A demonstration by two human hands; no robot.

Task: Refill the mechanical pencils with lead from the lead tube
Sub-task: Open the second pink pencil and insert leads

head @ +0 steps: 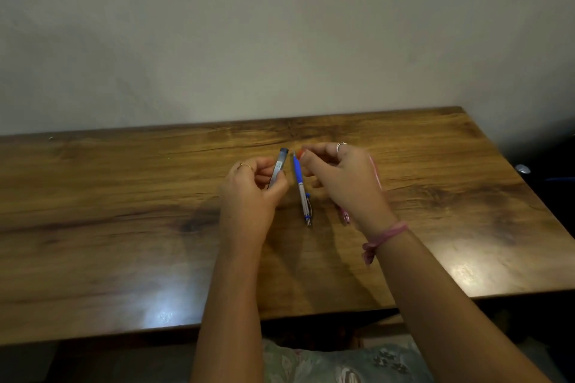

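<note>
Plain pale wall rises behind the wooden table (124, 211), which fills the head view and is the only view we have.

We hold the lead tube (278, 168) in our left hand (249, 193), fingers curled round its lower part so that the darker top end points up and away from us. Our right hand (342, 183) hangs just beside it with the fingers curled and the fingertips pinched together at something small and orange-red (300, 152); we cannot tell whether that is the tube's cap or another part. Between our hands the blue mechanical pencil (301, 188) lies on the table, tip pointing away from us and clip end towards us. A pink pencil (344, 217) lies under our right wrist, mostly hidden, with only one end and a thin stretch beyond the hand showing. A pink band (385, 235) is tied round that wrist.

We judge the task to be at its start: the tube is in hand and perhaps just uncapped, while both pencils lie on the table, apparently unopened. Drawing out lead, opening each pencil, feeding it and closing up all seem left to do.
</note>
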